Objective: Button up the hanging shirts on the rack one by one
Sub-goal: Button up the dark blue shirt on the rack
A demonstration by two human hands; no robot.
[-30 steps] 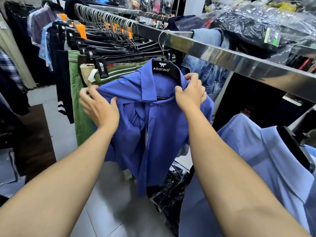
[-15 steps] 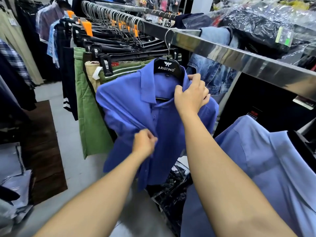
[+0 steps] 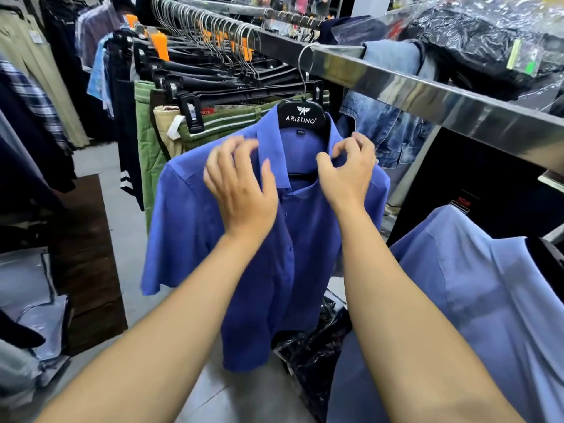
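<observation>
Your left hand has come up from the placket to the collar, fingers spread, while your right hand pinches the collar of the blue shirt hanging on the rack; tugging unevenly could slip it off its hanger.

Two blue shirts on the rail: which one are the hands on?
The darker royal-blue shirt on the black ARISTINO hanger; both hands are at its collar. The paler blue shirt to the right hangs untouched.
</observation>
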